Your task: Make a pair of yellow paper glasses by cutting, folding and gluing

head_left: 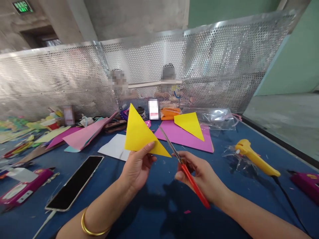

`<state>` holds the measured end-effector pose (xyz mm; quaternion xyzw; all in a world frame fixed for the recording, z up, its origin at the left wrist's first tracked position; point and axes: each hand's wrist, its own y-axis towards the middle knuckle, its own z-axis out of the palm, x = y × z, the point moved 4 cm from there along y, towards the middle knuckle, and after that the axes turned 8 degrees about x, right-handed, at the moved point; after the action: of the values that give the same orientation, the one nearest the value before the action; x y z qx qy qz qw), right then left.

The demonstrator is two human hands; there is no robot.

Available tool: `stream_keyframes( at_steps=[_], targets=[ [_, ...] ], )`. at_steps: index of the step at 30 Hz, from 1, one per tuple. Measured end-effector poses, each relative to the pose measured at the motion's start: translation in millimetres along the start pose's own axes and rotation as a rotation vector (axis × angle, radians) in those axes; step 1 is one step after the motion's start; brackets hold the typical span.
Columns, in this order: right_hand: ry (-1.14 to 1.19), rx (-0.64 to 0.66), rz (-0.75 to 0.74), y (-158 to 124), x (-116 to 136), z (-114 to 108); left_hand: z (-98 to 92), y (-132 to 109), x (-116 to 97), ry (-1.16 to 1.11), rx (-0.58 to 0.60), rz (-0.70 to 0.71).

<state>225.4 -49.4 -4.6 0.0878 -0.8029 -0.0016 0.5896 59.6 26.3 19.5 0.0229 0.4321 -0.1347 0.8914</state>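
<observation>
A yellow paper triangle [139, 132] is pinched near its lower edge by my left hand [138, 166], the thumb lying on its face. My right hand [196, 169] is closed around a pair of scissors [193, 182] with red handles. The blades point up and to the left, just right of the triangle's sharp lower corner and apart from it. Behind the scissors, another yellow piece of paper [191, 124] lies on a purple sheet [184, 134]. A white sheet [113, 146] rests on the table, partly hidden by the triangle.
A phone [76, 182] on a cable lies left of my arm. Pink paper [84, 132] and scraps crowd the far left. To the right are a yellow glue gun [259, 159] and a purple tool [305, 182]. A perforated metal screen [149, 56] borders the blue table [154, 219].
</observation>
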Motion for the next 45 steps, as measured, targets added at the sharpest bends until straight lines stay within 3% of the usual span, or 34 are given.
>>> stream_keyframes(
  at_steps=[11,20,45],
  targets=[
    [-0.328,-0.012,-0.053,-3.5,-3.4,-1.5,-0.9,1.0,3.6,-0.025,-0.015,-0.028],
    [-0.602,-0.121,-0.232,-7.6,5.5,-3.8,-2.0,1.6,6.9,-0.089,-0.015,-0.079],
    [-0.55,-0.108,-0.232,-9.7,3.9,-1.7,-0.1,-2.0,19.3,-0.154,0.026,-0.136]
  ],
)
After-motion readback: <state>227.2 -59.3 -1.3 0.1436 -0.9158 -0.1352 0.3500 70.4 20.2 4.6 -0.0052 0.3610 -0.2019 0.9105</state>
